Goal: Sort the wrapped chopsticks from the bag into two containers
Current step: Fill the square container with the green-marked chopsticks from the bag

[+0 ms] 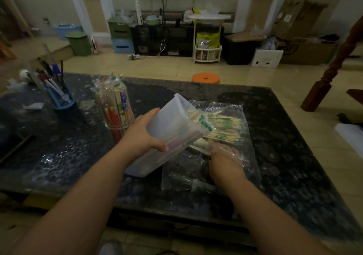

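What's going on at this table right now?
A person is mid-sort. The left hand grips a translucent white plastic container, tilted with its mouth toward a clear plastic bag lying on the dark speckled table. The right hand is inside the bag, by the green-printed wrapped chopsticks; its grip is unclear. A clear round jar to the left holds colourful wrapped chopsticks upright.

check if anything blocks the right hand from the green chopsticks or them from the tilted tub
Nothing visible: the right hand is under the clear bag's film with fingers at the green chopsticks, and the tub's mouth meets the pile.
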Demonstrator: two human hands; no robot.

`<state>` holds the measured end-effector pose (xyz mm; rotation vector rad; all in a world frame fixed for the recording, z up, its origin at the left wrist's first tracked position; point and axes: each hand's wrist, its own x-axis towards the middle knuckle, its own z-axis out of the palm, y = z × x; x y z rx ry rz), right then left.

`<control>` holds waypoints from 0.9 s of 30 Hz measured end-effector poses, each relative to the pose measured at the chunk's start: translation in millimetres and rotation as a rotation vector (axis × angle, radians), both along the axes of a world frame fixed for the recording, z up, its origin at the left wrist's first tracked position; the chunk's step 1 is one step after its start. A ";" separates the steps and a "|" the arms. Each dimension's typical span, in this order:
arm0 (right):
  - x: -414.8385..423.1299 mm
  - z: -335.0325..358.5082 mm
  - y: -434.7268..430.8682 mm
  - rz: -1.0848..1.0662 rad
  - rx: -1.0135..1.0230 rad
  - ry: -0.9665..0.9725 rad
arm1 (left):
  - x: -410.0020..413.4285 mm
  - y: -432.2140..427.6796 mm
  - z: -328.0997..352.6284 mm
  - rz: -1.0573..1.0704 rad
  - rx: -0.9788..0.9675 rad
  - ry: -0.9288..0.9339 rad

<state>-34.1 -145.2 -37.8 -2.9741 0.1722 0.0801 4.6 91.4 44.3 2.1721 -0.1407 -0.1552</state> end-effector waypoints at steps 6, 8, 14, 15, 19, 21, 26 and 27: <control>-6.9 1.1 2.8 -0.027 -0.020 0.020 | 2.0 0.8 -1.2 -0.005 0.003 0.002; -8.8 6.3 2.3 -0.032 0.034 0.026 | 1.6 -0.1 -0.3 -0.007 0.009 0.003; -17.1 14.8 5.7 -0.061 0.127 0.045 | 0.7 -0.2 0.4 -0.016 0.011 0.008; -18.2 16.6 6.5 -0.052 0.131 0.036 | 0.4 0.2 0.8 -0.021 0.013 0.009; -20.3 20.9 9.0 -0.044 0.136 0.044 | -0.3 -0.8 2.3 -0.025 0.012 0.017; -20.8 22.1 9.9 -0.055 0.159 0.055 | -0.3 -1.1 2.4 -0.023 0.013 0.014; -21.6 20.2 12.5 -0.005 0.152 0.096 | 0.8 0.6 0.7 -0.031 0.016 0.010; -22.1 19.6 13.1 0.010 0.144 0.108 | 0.8 0.5 0.6 -0.034 0.016 0.011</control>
